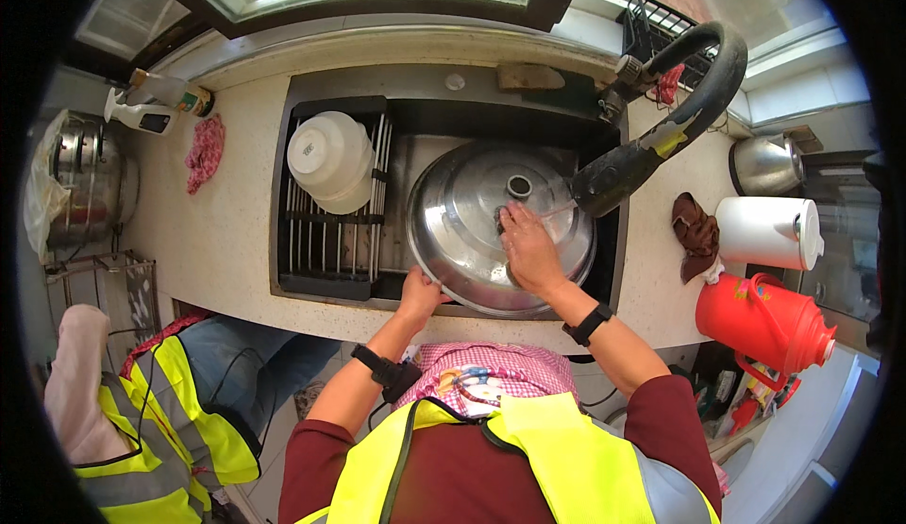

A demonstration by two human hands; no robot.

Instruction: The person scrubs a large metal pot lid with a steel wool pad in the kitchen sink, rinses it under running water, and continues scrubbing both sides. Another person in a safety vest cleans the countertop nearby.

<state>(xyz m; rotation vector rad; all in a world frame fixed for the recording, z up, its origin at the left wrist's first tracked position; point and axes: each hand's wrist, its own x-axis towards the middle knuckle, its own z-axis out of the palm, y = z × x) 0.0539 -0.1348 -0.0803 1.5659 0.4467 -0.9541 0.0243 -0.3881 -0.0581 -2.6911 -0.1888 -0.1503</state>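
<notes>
A large round stainless-steel lid (pixel 460 198), domed with a ring-shaped knob mount (pixel 519 186), rests over the sink basin. Its near-left rim is pinched between the thumb and fingers of my left hand (pixel 420 297). On top of the dome, just below the knob mount, my right hand (pixel 531 248) presses a small dark scouring pad (pixel 500 219), mostly hidden beneath the fingers. From the black faucet head (pixel 612 180), a thin stream of water runs onto the lid beside my right fingers.
Left in the sink, upturned white bowls (pixel 329 159) sit on a dish rack (pixel 333 248). A red thermos (pixel 764 322), white jug (pixel 764 232), metal kettle (pixel 764 163) and brown cloth (pixel 695 230) line the right counter. Another person in a hi-vis vest (pixel 163 425) is at lower left.
</notes>
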